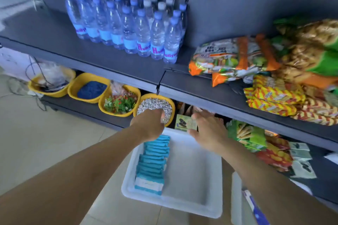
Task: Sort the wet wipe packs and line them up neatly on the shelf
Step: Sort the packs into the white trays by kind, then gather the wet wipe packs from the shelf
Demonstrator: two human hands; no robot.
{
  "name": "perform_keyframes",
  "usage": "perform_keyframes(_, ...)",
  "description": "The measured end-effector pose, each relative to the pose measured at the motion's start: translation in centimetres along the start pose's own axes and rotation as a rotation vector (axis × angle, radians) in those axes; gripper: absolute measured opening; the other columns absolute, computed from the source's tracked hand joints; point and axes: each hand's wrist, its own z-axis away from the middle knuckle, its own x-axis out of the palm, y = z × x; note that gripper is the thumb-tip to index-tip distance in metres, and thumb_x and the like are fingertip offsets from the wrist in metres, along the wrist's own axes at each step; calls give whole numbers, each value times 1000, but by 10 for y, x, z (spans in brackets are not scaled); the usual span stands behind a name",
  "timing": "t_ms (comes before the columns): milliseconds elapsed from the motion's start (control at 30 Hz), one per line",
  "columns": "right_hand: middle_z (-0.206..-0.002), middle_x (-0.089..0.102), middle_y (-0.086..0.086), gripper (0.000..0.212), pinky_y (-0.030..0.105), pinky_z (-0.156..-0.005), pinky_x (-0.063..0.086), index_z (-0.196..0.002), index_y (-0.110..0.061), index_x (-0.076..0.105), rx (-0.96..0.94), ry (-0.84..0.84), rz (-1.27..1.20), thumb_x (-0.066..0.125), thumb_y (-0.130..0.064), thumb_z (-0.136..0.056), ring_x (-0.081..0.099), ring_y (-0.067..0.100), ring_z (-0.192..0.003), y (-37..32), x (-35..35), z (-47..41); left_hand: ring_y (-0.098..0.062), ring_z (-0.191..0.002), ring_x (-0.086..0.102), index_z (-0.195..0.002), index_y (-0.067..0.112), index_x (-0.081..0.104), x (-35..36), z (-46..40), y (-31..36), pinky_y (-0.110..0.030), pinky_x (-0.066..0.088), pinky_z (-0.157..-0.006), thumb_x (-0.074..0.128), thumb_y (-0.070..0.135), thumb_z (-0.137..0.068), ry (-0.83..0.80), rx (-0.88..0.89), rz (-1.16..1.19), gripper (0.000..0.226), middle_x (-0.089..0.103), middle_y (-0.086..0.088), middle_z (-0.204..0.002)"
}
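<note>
Wet wipe packs, teal and white, stand on edge in one row along the left wall of a white bin. We see the left hand curled over the row's far end; we cannot tell whether its grip holds a pack. The right hand hovers spread, holding nothing. Water bottles show pink lettering, partly readable as "Ho".

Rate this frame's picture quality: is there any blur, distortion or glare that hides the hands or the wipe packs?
Head view: even daylight, no harsh glare. The wide lens bends the shelf edges, and the snack bags at right are smeared. Both the left hand and right hand are slightly soft; the wipe packs in the white bin stay readable.
</note>
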Motion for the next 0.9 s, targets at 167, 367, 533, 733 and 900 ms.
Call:
perform_keyframes(167,-132,49,6,48,39,-90,46,-133,-13,43,56,108,-41,55,-35,-93,48,26,-121,21,-119,29,-27,-114,54,-127,22,50,-91,25,74,-40,46,-94,49,29,-93,115,147,-55,34,58,-5,-126)
perform_keyframes(367,-140,40,11,52,43,-98,43,-131,-14,45,124,305,2,61,-35,-85,40,30,-131,46,-241,72,-30,-112,55,-118,18,56,-182,55,169,-42,47,-93,52,28,-92,267,330,-101,28,59,-9,-122)
perform_keyframes(533,-122,52,10,40,38,-94,44,-119,-14,53,205,423,-27,61,-32,-84,50,30,-118,67,-316,111,-32,-108,56,-108,15,59,-232,73,238,-42,49,-89,50,22,-90,341,456,-177,21,62,-10,-117)
perform_keyframes(733,-136,44,5,49,40,-96,44,-133,-18,42,273,490,6,58,-36,-90,45,27,-125,119,-378,146,-30,-111,56,-107,13,63,-265,78,316,-41,48,-90,51,25,-92,414,544,-231,23,63,-8,-115)
perform_keyframes(900,-135,45,3,51,38,-93,44,-134,-19,41,285,539,3,58,-38,-90,47,24,-122,182,-410,159,-26,-109,57,-107,24,60,-272,68,380,-42,48,-90,52,32,-91,453,531,-177,20,64,-4,-116)
